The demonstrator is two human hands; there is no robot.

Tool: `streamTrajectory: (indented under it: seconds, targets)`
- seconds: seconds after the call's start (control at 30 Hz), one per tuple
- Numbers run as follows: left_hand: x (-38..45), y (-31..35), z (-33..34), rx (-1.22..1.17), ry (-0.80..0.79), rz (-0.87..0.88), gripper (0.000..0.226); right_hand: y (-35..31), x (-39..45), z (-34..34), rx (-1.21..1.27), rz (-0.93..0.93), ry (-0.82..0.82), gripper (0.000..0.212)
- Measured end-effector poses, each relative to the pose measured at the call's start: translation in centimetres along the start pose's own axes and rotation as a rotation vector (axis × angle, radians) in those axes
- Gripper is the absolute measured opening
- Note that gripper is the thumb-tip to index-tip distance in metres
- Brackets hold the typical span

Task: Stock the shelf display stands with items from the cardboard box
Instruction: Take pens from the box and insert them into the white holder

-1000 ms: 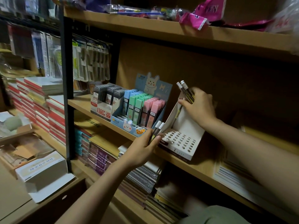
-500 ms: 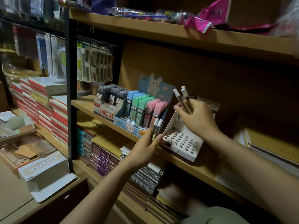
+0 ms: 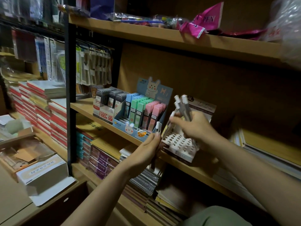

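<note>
The right hand (image 3: 193, 126) is gripping a bunch of pens (image 3: 183, 106) in curled fingers, holding them tips-up just above the white display stand (image 3: 177, 144) sitting on the wooden shelf (image 3: 195, 170). The left hand (image 3: 146, 150) is pinching what looks like two more pens (image 3: 158, 128) beside the stand's left edge.

The grey lead box (image 3: 104, 110) at the left end of the middle shelf (image 3: 84, 106) reads "100" and "HB 0.7" in red. The blue rabbit display stand (image 3: 151, 95) beside it shows "Hi" on its backboard. On the top shelf (image 3: 162, 38), a pink packet (image 3: 206, 20) reads "PEN". Other labels are too blurred to read.
</note>
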State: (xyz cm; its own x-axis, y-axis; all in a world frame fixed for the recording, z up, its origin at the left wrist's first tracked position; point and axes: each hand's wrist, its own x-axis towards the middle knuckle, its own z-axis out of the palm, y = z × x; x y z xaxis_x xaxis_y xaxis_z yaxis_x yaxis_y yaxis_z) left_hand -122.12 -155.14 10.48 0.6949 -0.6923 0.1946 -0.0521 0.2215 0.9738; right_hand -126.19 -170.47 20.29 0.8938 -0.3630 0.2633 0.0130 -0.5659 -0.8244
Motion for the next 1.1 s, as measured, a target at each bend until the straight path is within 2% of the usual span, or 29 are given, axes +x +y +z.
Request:
streamTrajectory:
  seconds: [0.1,0.17,0.23,0.63,0.8,0.93,1.1]
  targets:
    - [0.3,0.1,0.0,0.080,0.143,0.004,0.020,-1.2,1.4,-2.3,-0.005,-0.095,0.155,0.013]
    - [0.6,-0.1,-0.1,0.182,0.206,0.039,0.017,-1.4,2.3,-3.4,-0.186,-0.225,0.266,0.020]
    - [0.7,-0.3,0.0,0.229,0.182,0.093,0.015,-1.2,2.6,-3.5,-0.348,-0.312,0.308,0.024]
    - [1.3,-1.3,-0.3,0.244,0.170,0.061,0.017,0.9,3.2,-1.8,-0.406,-0.317,0.245,0.035]
    - [1.3,-1.2,-0.1,0.220,0.182,0.051,0.016,0.6,3.8,-1.6,-0.482,-0.363,0.214,0.012]
    - [1.1,-1.2,-0.1,0.250,0.179,0.035,0.016,0.2,4.5,-1.3,-0.494,-0.415,0.210,0.012]
    - [1.0,-1.0,-0.1,0.231,0.171,0.004,0.018,1.3,4.4,-0.5,-0.547,-0.355,0.208,0.011]
